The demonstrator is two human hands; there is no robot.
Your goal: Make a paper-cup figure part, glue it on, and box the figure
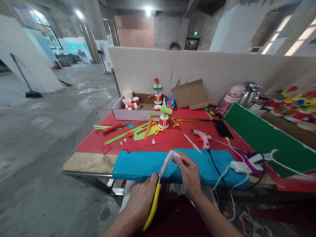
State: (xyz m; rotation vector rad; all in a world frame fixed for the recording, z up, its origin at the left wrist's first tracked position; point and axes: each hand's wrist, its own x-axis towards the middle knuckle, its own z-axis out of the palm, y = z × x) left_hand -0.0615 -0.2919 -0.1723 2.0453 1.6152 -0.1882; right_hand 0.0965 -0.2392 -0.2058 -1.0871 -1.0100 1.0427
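Observation:
My left hand (pixel 143 195) is closed around a pair of scissors (pixel 155 205) with yellow handles, their blades pointing up and away from me. Between the fingertips of my right hand (pixel 190 171) is a small white piece of paper (pixel 175 155). The blade tips meet the paper's left side; whether they are cutting into it I cannot tell. Both hands are over the front edge of a blue sheet (pixel 138 164). Beyond them stands a red-and-white paper-cup figure (pixel 163 121) with spring-like folded arms and a green head piece.
Green paper strips (pixel 125 133) and scraps lie left on the red tabletop (pixel 91 140). A pink glue gun (pixel 203 138), a pen (pixel 192 143) and a phone (pixel 222 128) lie right. Cables run from a white power strip (pixel 240 167). An open box (pixel 133 115) holds cups.

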